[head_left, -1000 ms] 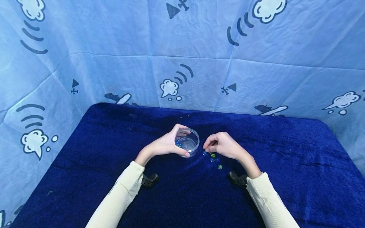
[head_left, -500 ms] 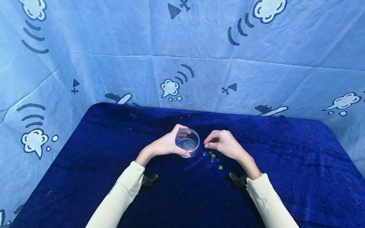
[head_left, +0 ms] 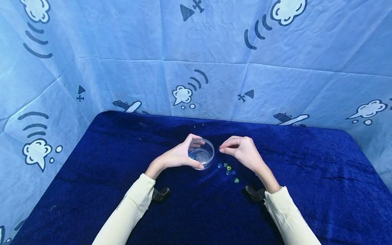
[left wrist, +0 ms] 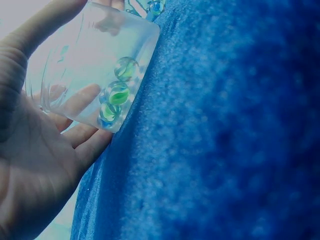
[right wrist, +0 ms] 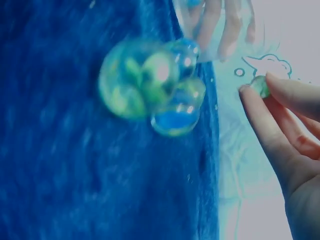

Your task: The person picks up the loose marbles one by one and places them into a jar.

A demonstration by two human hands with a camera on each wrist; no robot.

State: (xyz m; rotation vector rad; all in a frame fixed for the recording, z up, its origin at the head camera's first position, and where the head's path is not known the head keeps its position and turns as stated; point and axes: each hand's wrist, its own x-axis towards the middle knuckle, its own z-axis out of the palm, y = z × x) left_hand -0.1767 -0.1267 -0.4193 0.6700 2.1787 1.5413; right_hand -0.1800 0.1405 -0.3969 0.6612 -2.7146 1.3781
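My left hand (head_left: 177, 154) grips a clear plastic cup (head_left: 209, 160), thumb on the near side and fingers round the back. The cup's mouth faces up and towards me. Several marbles (left wrist: 119, 93) with green and blue swirls lie at its bottom in the left wrist view. Right of the cup, my right hand (head_left: 243, 153) is raised above the cloth. Its thumb and fingertips pinch a greenish glass marble (right wrist: 260, 86), seen in the right wrist view. Below that hand, several loose green and blue marbles (head_left: 229, 168) lie in a small cluster.
Dark blue plush cloth (head_left: 196, 214) covers the table. A light blue patterned curtain (head_left: 141, 41) hangs behind and at the sides. Black straps (head_left: 161, 194) show beside both wrists. Small specks (head_left: 198, 126) lie near the back edge.
My right hand has risen from the marble cluster, lifting a marble away from the cloth. My left hand and the cup have stayed in place.
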